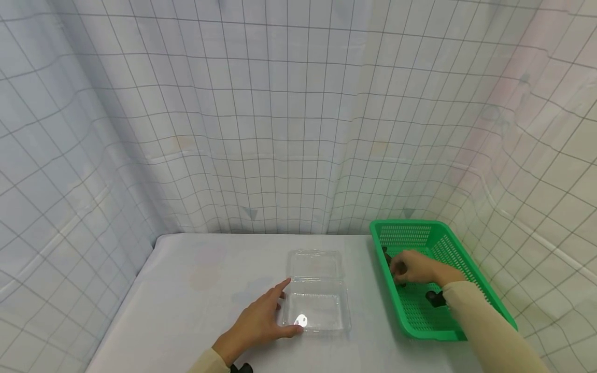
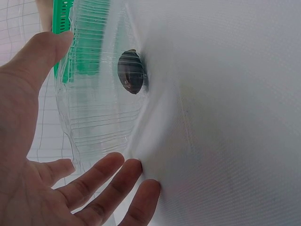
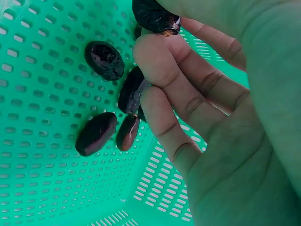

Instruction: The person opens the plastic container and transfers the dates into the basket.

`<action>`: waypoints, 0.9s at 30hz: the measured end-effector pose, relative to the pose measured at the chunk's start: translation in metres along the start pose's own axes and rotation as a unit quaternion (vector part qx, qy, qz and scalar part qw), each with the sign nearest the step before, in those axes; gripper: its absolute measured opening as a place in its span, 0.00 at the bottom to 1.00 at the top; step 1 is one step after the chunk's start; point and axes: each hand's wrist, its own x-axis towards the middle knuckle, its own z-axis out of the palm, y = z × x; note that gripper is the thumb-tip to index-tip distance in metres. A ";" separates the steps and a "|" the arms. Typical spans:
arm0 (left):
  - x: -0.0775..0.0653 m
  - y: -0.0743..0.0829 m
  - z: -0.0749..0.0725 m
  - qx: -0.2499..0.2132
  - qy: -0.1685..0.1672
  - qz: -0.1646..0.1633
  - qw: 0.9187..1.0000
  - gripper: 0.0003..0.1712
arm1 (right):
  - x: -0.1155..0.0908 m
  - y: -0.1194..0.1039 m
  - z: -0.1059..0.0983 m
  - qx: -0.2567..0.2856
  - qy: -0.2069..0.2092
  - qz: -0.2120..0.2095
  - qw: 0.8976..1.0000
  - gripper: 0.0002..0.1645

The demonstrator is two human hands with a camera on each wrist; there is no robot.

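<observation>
A clear plastic clamshell box [image 1: 313, 305] lies on the white table with its lid [image 1: 314, 264] folded back. My left hand [image 1: 258, 321] is at the box's left side, thumb and fingers spread and nearly straight along its edge. Through the clear plastic, the left wrist view shows one dark brown date [image 2: 130, 71]; the head view does not make it out. Inside the green basket [image 1: 394, 300], my right hand [image 1: 420, 267] pinches a wrinkled dark date [image 3: 155, 19] between thumb and finger. Several other dates [image 3: 96, 134] lie near its fingertips.
The perforated basket wall [image 3: 42, 94] rises around the right hand. A black wrist camera [image 1: 436, 298] sits at the right cuff, and another [image 1: 242, 368] by the left. White checked sheeting [image 1: 298, 129] hangs behind the table and on both sides.
</observation>
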 end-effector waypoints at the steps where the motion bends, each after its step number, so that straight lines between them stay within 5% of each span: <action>1: 0.000 0.000 0.000 0.000 0.000 -0.001 1.000 0.72 | 0.000 0.000 0.001 0.000 -0.001 0.001 1.000 0.04; 27: 0.000 0.000 0.001 0.000 0.001 -0.004 1.000 0.72 | -0.004 0.006 -0.002 -0.011 0.017 0.014 1.000 0.11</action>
